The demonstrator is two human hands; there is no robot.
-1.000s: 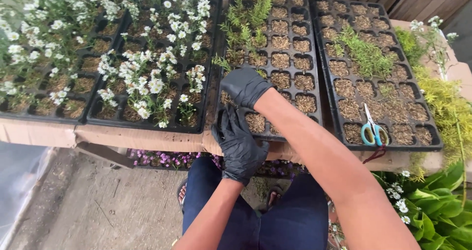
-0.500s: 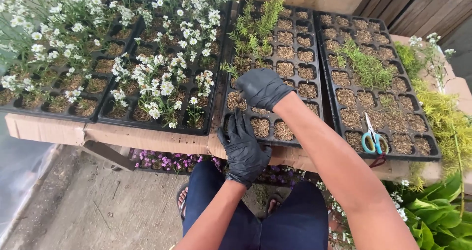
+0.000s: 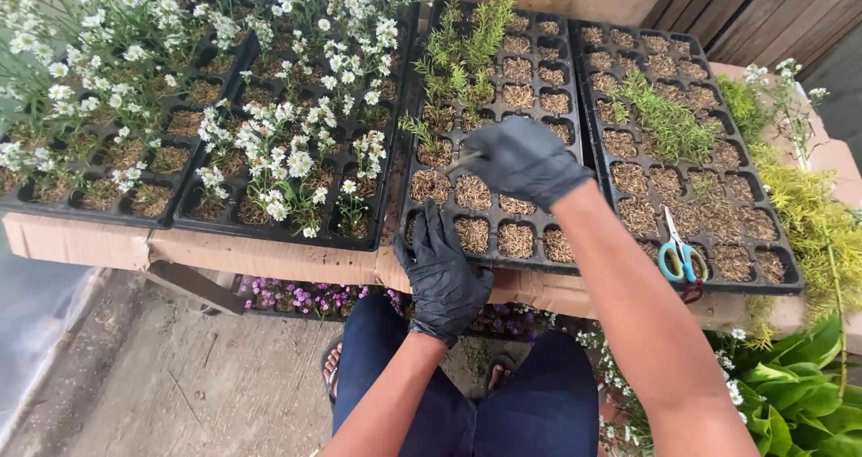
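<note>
While the left hand (image 3: 442,273) in its black glove rested on the near edge of the middle seed tray (image 3: 575,165), its fingers were spread and lay over the front cells, gripping nothing. Above the same tray the right hand (image 3: 525,159), gloved too, pinched a thin brownish stick (image 3: 463,161) between thumb and fingertips, with the other fingers curled in; the stick pointed to the left, over a cell of dry brown soil. Green sprigs (image 3: 460,48) stood in the far cells of this tray. On the left were two trays of white flowers (image 3: 287,143), close beside it. To the right lay another tray (image 3: 790,259) with a low green plant (image 3: 669,116), and on its near cells rested scissors with blue handles (image 3: 680,252), well apart from both hands. The right forearm crossed over the front corner of the middle tray and hid some cells there
</note>
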